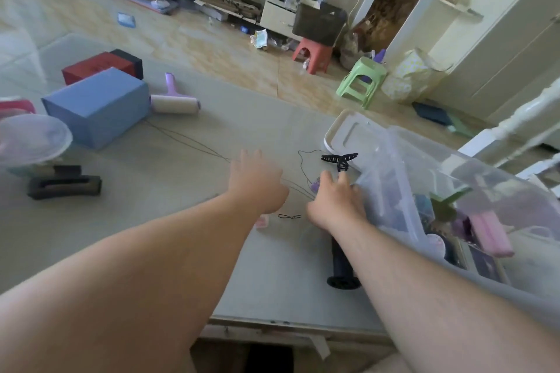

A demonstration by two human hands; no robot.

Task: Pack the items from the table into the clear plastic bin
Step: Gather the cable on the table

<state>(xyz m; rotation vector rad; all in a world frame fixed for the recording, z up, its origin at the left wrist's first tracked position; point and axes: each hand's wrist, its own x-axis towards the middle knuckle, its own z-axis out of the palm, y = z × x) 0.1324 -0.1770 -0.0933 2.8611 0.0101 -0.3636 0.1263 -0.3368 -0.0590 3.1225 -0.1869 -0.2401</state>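
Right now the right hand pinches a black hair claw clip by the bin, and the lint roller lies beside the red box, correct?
One thing is off. The head view shows the lint roller lying beside the blue box, not the red box, which sits farther back. The rest holds: the right hand pinches the black hair claw clip by the clear plastic bin.

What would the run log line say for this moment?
right hand: holds black hair clip beside clear bin | left hand: open, empty, over table | unpacked: blue box, lint roller
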